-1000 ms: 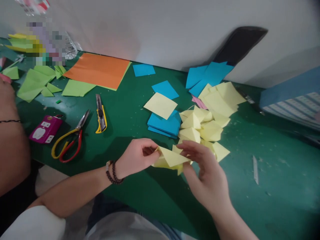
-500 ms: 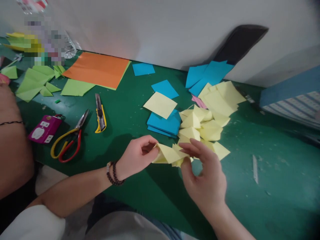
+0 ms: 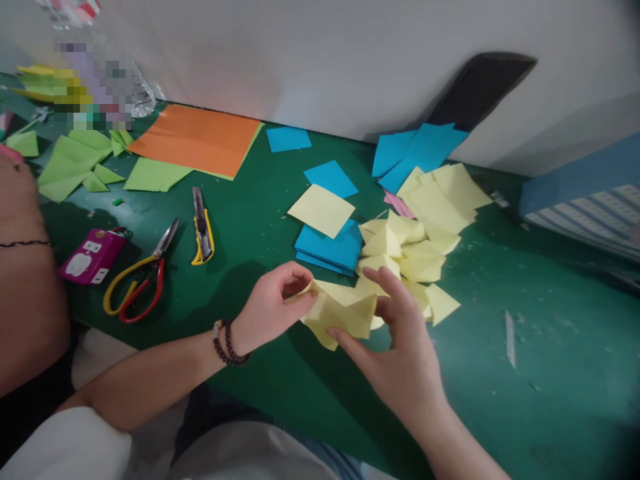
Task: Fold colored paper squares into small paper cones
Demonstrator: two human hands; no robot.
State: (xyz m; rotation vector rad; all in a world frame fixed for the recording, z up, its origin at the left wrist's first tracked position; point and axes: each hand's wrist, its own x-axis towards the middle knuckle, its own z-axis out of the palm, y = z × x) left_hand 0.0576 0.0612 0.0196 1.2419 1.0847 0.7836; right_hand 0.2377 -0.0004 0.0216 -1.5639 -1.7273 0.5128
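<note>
Between my two hands is a creased sheet of pale yellow paper point(image 3: 345, 312), partly opened out above the green table. My left hand point(image 3: 277, 300) pinches its left corner between thumb and fingers. On the other side, my right hand point(image 3: 400, 347) has its thumb on the front of the sheet and its fingers behind the right edge. Just beyond lie folded yellow paper pieces point(image 3: 423, 260) in a heap. A flat yellow square point(image 3: 323, 208) rests over a stack of blue paper point(image 3: 327, 250).
Left on the green table point(image 3: 565, 333) are scissors point(image 3: 145, 280), a yellow utility knife point(image 3: 203, 230) and a purple box point(image 3: 93, 257). Orange paper point(image 3: 197, 143) and green scraps point(image 3: 75, 163) lie behind. Another person's arm point(image 3: 25, 267) is at the left edge. A phone-like dark object point(image 3: 483, 87) leans against the wall.
The yellow paper was folded narrow and now spreads open wider, facing me. My right hand has shifted left, its thumb now on the sheet's lower front.
</note>
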